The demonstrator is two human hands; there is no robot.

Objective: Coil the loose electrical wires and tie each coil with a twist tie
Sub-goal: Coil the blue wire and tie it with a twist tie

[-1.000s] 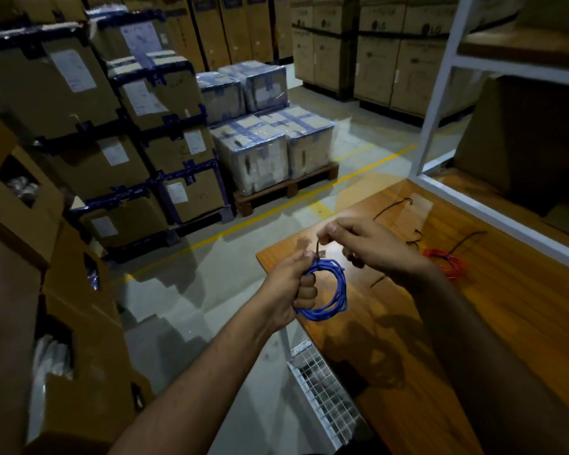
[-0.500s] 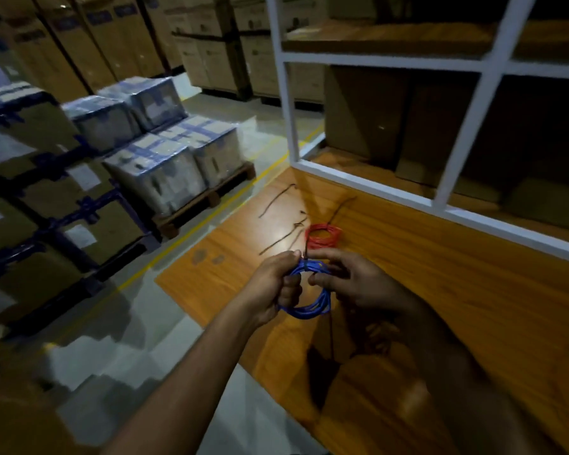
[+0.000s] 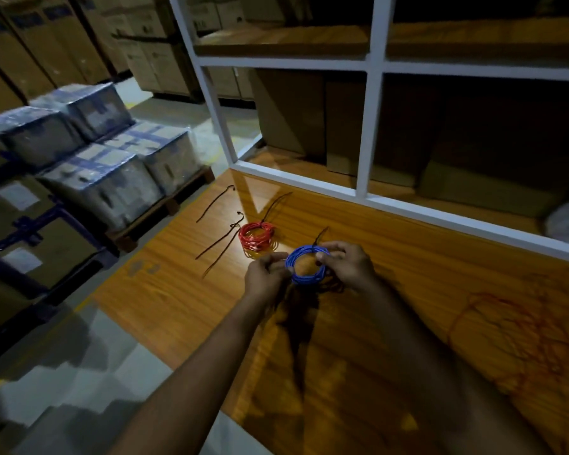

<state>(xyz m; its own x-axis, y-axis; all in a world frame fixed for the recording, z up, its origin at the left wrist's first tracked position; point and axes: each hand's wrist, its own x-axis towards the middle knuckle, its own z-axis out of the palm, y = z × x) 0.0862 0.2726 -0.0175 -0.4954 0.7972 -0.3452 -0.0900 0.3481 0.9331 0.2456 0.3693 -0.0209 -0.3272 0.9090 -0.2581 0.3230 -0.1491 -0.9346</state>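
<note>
Since a second ago we have brought the blue wire coil [image 3: 306,265] over the wooden table [image 3: 408,257]. Our left hand [image 3: 266,277] pinches its left side; our right hand [image 3: 348,262] grips its right, near the red wire coil [image 3: 257,236].

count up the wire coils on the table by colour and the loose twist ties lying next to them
Blue coils: 1, the blue coil, held by the left hand and right hand
Red coils: 1, the red coil
Loose twist ties: 3
Total: 5
</note>
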